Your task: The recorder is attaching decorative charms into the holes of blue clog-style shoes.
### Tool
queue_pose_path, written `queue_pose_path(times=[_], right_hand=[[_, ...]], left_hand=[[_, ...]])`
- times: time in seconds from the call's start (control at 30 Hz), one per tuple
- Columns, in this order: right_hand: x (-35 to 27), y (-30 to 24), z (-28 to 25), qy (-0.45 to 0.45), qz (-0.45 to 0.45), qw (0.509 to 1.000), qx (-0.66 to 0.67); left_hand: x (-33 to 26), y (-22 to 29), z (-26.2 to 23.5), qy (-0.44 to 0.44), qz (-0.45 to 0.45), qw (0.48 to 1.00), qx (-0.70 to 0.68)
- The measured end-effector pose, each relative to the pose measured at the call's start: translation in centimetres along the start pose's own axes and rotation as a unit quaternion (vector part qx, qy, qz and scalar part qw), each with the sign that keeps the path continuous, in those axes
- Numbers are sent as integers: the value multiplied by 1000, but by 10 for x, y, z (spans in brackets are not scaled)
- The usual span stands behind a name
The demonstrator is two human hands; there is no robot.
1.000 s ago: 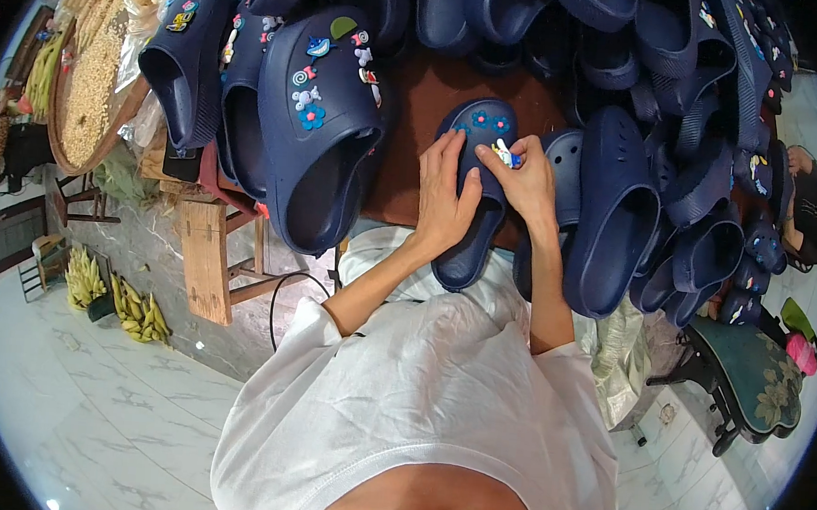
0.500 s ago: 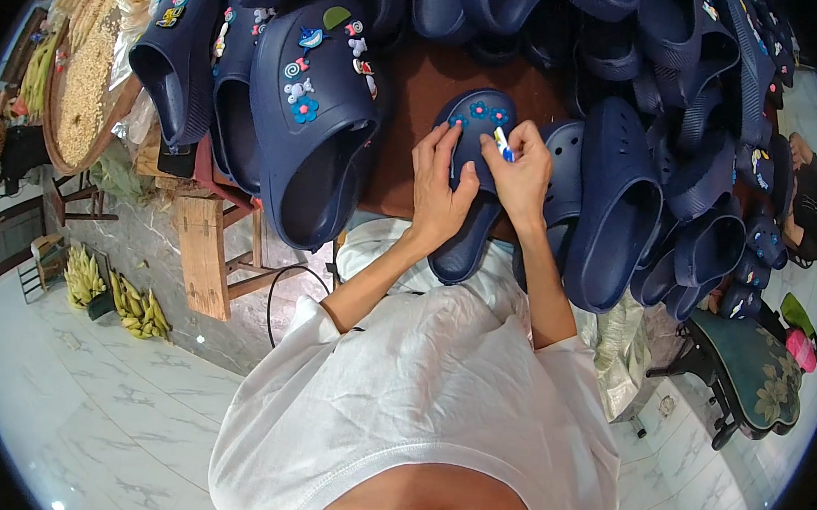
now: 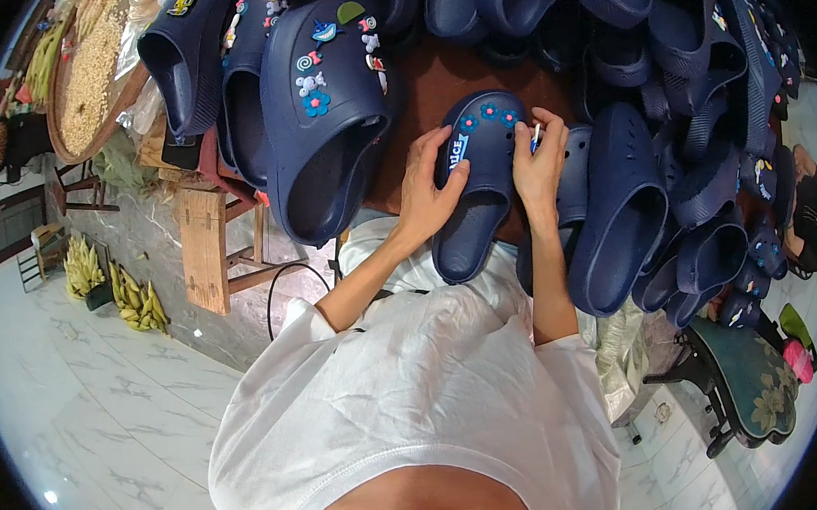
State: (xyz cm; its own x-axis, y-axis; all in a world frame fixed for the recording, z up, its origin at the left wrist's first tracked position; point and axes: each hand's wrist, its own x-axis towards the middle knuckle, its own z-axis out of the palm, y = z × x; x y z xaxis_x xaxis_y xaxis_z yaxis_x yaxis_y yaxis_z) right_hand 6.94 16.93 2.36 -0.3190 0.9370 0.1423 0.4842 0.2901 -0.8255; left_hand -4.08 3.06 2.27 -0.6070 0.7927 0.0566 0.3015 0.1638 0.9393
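Navy foam, smooth and faintly glossy, sits right between your two hands: the small navy clog (image 3: 491,157), toe pointing away from you, heel end toward your lap, lying at the near edge of the brown tabletop (image 3: 426,78). And look at the count! Three blue flower charms (image 3: 489,112), each with a pink centre, arc across the toe, and a lettered strip charm (image 3: 458,149) runs down the left side of the upper; those four look seated. The right side of the upper shows plain, so by my reading the clog is only partly decorated.

Your left hand (image 3: 429,185) grips the clog's left flank, fingers curled at the edge, thumb down on the upper near the strip. Your right hand (image 3: 539,179) is at the other flank, thumb and finger pinching a small white-and-blue charm (image 3: 535,137) (nearly edge-on, so its shape is anyone's guess) that appears not to be fitted.

What textures around you! Left, the large decorated clog (image 3: 295,53) bulges round-toed, dotted with raised, rubbery-looking shapes; right, a plain clog (image 3: 612,184) shows slots in its bare, curved upper. Below, your white T-shirt (image 3: 419,379) falls in soft creases.
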Motion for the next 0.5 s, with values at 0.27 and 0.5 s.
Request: queue_pose_path(times=[0.27,0.5], right_hand=[[-18,-7,19,-20,-4,1000,22],[-6,1,12,-57,32,998,21]], left_hand=[[9,-4,-6,27,-9,1000,0],[12,-5,-11,24,3,998,58]])
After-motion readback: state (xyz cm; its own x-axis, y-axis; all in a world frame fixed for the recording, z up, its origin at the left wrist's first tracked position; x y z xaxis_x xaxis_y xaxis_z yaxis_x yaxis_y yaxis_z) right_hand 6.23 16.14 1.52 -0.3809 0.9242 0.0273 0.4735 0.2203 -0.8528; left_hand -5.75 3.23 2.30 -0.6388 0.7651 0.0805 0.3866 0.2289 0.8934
